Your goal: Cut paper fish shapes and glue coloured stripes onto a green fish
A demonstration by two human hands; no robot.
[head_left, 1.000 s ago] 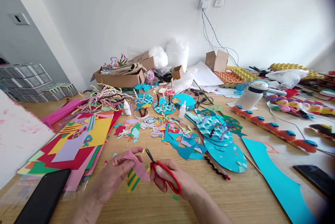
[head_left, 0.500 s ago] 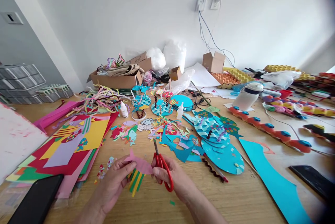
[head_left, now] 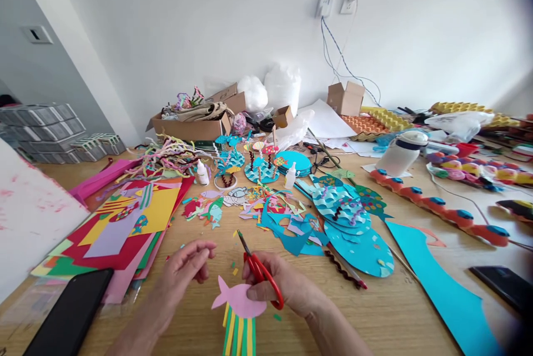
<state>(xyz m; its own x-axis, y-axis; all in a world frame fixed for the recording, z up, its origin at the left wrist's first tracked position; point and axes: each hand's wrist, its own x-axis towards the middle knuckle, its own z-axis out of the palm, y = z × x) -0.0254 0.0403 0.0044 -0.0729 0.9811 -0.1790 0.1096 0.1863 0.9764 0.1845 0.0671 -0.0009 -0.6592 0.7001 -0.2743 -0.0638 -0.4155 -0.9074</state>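
My right hand (head_left: 278, 284) grips red-handled scissors (head_left: 260, 272), their blades pointing up and to the left. Its thumb also pins a pink paper fish (head_left: 240, 299), whose tail points left. Beneath the fish is a piece of green and yellow striped paper (head_left: 239, 334), reaching toward the bottom edge. My left hand (head_left: 194, 264) is apart from the fish, its fingers curled loosely with a gap to the thumb and nothing between them.
Coloured paper sheets (head_left: 116, 234) and a black phone (head_left: 69, 311) lie at left. Cut paper fish (head_left: 214, 211), glue bottles (head_left: 202, 173) and blue scraps (head_left: 291, 236) sit ahead. At right are blue discs (head_left: 358, 247), a blue sheet (head_left: 437, 284) and another phone (head_left: 499, 286).
My left hand has let go of the pink fish and moved away. The fish has turned and come lower in my right hand, and more of the striped paper shows. The view has shifted slightly.
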